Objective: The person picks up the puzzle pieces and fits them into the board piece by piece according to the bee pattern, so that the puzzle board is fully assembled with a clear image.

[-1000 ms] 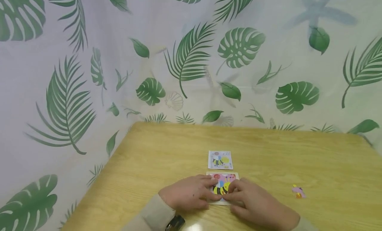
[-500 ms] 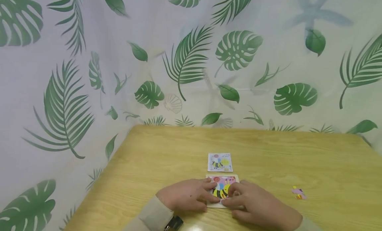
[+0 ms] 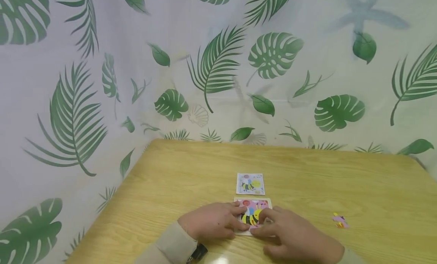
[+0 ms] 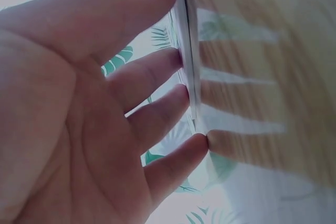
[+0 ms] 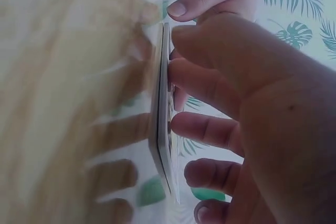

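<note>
A small bee jigsaw puzzle [image 3: 250, 214] in a pale frame lies flat on the table before me. From its left side my left hand [image 3: 211, 221] rests on it, the outstretched fingertips touching its surface and the thumb at its lower edge. My right hand [image 3: 295, 231] leans over the right part, its bent fingers pressing on the picture near the bottom middle. The right wrist view shows the board [image 5: 161, 114] edge-on, with the right fingertips [image 5: 184, 124] against its face. The right hand hides the picture's lower right area.
Just beyond the puzzle lies a paler card [image 3: 250, 184] with the same bee picture. Several loose puzzle pieces [image 3: 340, 220] lie in a small heap to the right on the wooden table [image 3: 184, 169]. A leaf-printed curtain [image 3: 218, 123] borders the table's back and left.
The grey gap by the right fingertips at the puzzle's lower edge now shows pink. Both hands stay nearly in place, and the right fingers shift slightly. The head view tilts a little.
</note>
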Demonstrator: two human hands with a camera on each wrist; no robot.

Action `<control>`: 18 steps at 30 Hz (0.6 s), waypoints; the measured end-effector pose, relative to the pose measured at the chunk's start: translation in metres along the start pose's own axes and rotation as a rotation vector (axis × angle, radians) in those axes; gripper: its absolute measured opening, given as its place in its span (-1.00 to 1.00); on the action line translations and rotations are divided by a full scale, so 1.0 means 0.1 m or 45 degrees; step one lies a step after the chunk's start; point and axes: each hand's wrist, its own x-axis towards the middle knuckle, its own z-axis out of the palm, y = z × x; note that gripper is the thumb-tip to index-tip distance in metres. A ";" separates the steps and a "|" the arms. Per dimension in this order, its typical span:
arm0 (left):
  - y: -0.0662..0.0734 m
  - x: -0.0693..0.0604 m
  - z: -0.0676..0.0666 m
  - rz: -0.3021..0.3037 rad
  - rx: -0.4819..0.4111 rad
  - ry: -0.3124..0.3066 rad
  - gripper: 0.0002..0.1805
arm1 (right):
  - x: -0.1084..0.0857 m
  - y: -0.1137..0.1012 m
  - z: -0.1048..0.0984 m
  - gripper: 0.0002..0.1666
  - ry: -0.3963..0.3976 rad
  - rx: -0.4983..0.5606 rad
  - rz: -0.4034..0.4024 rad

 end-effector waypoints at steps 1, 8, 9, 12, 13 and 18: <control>0.01 0.00 0.01 -0.002 0.003 0.000 -0.54 | 0.00 -0.01 0.00 -0.52 -0.019 0.015 0.010; 0.05 0.01 0.08 -0.079 -0.113 -0.020 -0.53 | -0.03 -0.05 -0.02 -0.56 -0.122 0.057 0.060; 0.04 0.00 0.08 -0.092 -0.135 -0.027 -0.52 | -0.04 -0.05 -0.02 -0.53 -0.107 0.052 0.051; 0.01 -0.02 0.06 -0.134 -0.209 -0.048 -0.50 | -0.04 -0.04 -0.02 -0.47 -0.047 0.014 0.036; -0.01 -0.02 0.05 -0.140 -0.225 -0.055 -0.49 | -0.03 -0.04 -0.02 -0.48 -0.039 0.010 0.038; -0.04 -0.05 0.02 -0.135 -0.261 -0.083 -0.49 | 0.01 -0.05 0.01 -0.55 -0.111 0.064 0.123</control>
